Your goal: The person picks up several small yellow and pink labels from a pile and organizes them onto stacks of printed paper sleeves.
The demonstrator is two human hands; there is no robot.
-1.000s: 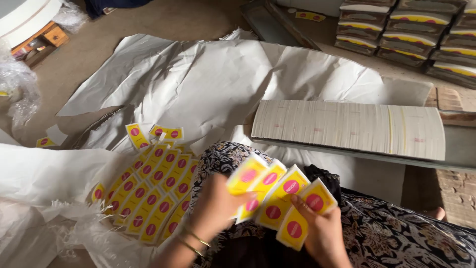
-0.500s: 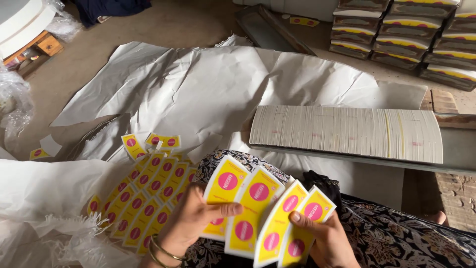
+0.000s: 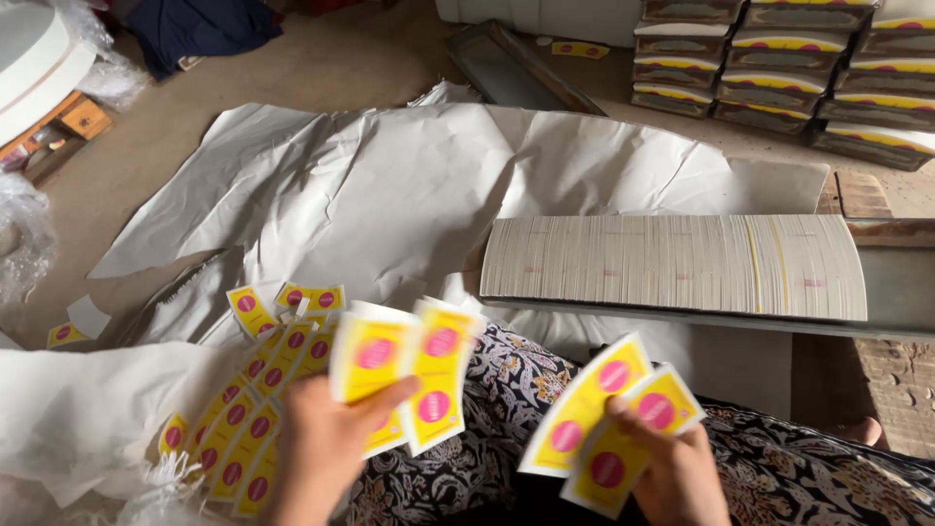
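My left hand (image 3: pixel 321 448) grips a fan of yellow labels with pink circles (image 3: pixel 409 375), held over my patterned lap. My right hand (image 3: pixel 672 472) holds a second, smaller bunch of the same labels (image 3: pixel 609 414), apart from the first. To the left, on white paper, lies a spread of more yellow labels (image 3: pixel 258 390) in overlapping rows, just beside my left hand.
A long row of stacked flat cards (image 3: pixel 672 265) lies on edge ahead. Crumpled white paper sheets (image 3: pixel 409 185) cover the floor. Stacks of bundled printed sheets (image 3: pixel 789 68) stand at the back right. Plastic wrap (image 3: pixel 24 244) sits at the left.
The single fan of labels held by both hands has split in two. My left hand moved left with one bunch, my right hand stays right with the other.
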